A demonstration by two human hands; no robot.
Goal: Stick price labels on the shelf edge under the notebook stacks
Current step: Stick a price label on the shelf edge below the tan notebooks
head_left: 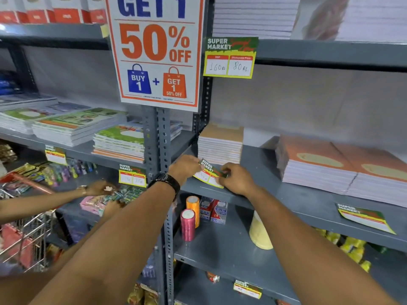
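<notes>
A green, yellow and white price label [210,174] lies against the front edge of the grey shelf [286,208], just below a stack of tan notebooks [221,144]. My left hand [184,167] pinches the label's left upper corner. My right hand [239,178] presses on its right side, fingers bent over the top edge. A wider stack of orange notebooks [326,170] sits further right on the same shelf, with another label [365,217] stuck on the edge beneath it.
A big "50% off" sign [157,51] hangs on the perforated upright [164,137]. Ribbon spools [190,216] and small boxes [217,211] stand on the shelf below. Another person's hands [99,188] work at the lower left, beside a wire trolley [26,234].
</notes>
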